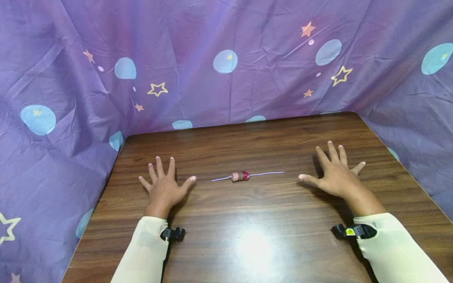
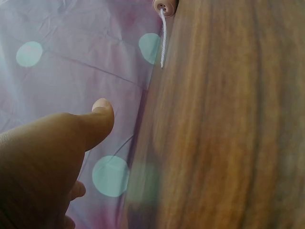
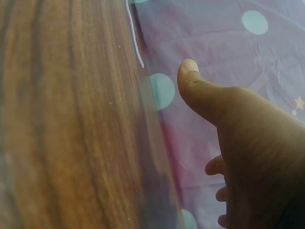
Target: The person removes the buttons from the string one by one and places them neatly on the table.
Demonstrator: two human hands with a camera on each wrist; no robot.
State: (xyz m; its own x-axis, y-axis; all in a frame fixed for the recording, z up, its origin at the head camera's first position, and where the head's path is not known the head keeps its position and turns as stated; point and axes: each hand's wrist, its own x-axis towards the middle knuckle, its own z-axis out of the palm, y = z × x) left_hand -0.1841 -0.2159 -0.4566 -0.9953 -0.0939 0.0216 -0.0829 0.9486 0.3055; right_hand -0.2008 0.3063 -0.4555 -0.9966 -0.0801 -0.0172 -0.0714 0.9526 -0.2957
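Observation:
A pale purple string point(image 1: 266, 173) lies across the middle of the table, threaded through a short row of pink, brown and dark red buttons point(image 1: 240, 176). In the left wrist view, the end button point(image 2: 164, 6) shows several holes with the string coming out of it. My left hand point(image 1: 164, 191) is spread on the table to the left of the string's end, touching none of it. To the right, my right hand point(image 1: 338, 177) has its fingers spread too, its thumb a little apart from the string's other end. Both hands hold nothing.
The brown wood-grain table point(image 1: 212, 216) has a bright glare near its front. A purple curtain point(image 1: 198, 78) with stars and blue dots hangs behind it and at both sides. Black straps point(image 1: 173, 234) are worn at both wrists over pale sleeves point(image 1: 141, 251).

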